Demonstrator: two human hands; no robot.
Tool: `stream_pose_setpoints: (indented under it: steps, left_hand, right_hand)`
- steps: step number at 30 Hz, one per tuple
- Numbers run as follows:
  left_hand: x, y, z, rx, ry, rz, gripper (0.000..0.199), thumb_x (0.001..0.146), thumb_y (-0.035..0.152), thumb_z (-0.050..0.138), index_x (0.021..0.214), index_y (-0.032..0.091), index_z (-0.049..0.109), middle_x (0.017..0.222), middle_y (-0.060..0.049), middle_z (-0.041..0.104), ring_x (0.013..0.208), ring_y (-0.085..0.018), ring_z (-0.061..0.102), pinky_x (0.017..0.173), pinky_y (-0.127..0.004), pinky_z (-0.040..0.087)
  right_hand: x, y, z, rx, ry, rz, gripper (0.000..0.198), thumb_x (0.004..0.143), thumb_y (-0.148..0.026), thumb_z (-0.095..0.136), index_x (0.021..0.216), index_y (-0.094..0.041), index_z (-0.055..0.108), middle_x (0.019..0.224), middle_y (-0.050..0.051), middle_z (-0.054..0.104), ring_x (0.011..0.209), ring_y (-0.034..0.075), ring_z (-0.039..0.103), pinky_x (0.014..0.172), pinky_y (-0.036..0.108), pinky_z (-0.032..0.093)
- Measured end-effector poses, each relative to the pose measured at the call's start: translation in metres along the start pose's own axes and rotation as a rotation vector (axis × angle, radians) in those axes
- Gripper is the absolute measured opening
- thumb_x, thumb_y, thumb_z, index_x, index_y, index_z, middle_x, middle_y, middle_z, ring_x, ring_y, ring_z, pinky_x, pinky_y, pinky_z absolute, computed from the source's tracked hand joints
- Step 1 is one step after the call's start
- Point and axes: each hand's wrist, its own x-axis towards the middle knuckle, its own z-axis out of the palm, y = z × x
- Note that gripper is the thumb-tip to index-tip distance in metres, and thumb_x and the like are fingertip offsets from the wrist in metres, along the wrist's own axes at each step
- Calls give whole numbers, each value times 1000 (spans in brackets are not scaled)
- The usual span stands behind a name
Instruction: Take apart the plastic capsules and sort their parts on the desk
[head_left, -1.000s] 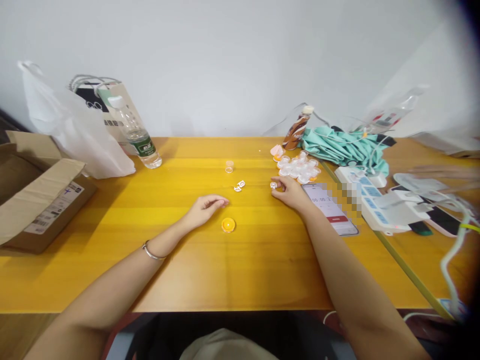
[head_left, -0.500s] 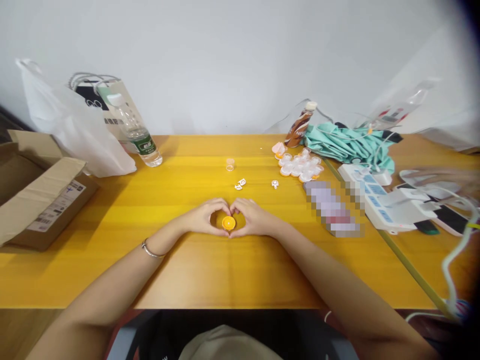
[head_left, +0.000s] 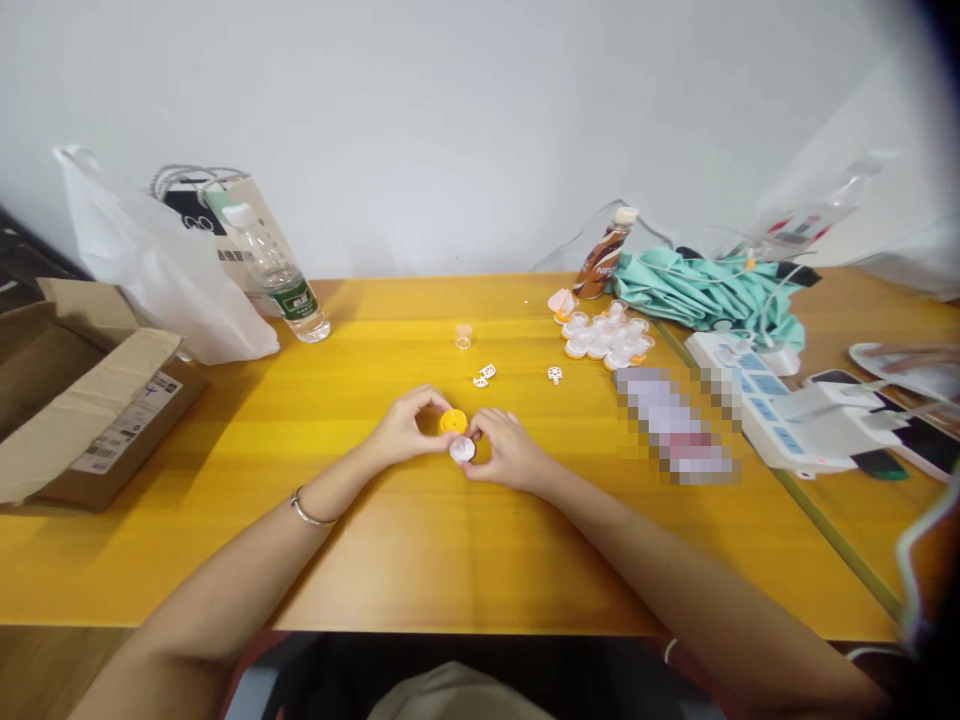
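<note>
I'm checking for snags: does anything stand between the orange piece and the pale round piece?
No loose thing visibly does: the orange piece in the left hand is close beside the pale round piece in the right hand, with the left thumb tip near both. The white openwork pieces lie farther back.

left hand gripping orange cap, right hand pinching white disc, yellow table

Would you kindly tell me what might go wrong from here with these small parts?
The white round part pinched in the right hand might slip. The orange round part at the left hand could get knocked, since the hands are so close. The loose white pieces just beyond might be brushed aside.
</note>
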Motion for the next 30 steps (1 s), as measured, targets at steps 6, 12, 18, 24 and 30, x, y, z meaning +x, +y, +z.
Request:
stream_pose_setpoints:
  steps: [6,12,18,24,30]
  left_hand:
    - [13,-42,-29,273,400,-191,29,71,41,62,89,18,64,87,-5,63,81,-17,57,74,-27,43]
    - [14,-66,-47,394,411,-306,33,72,41,60,94,17,68,79,-4,59,71,-15,54,71,-27,44]
    - [16,-70,-46,393,412,-304,39,72,36,60,105,15,62,78,-2,60,70,-14,55,74,-28,44]
    - [15,-64,-44,323,451,-276,23,73,31,60,90,16,58,79,-4,60,70,-14,56,70,-27,44]
    - [9,-26,-31,321,227,5,13,79,29,55,85,18,59,81,-4,58,78,-16,54,79,-29,41]
  right_hand:
    - [0,-1,-5,19,-27,-7,24,65,-28,65,81,-20,49,84,2,56,81,18,50,71,30,31]
    - [0,1,-4,37,-37,-19,24,67,-28,65,85,-21,50,86,2,57,83,18,51,71,29,31]
    - [0,1,-5,48,-37,-24,24,67,-27,65,86,-21,51,86,1,57,83,18,51,72,29,31]
    - [1,1,-6,43,-46,-26,23,68,-26,64,86,-21,51,86,1,57,82,18,51,71,29,31]
    - [1,4,-4,51,-31,-28,24,68,-28,65,88,-21,52,85,1,57,82,17,51,72,30,32]
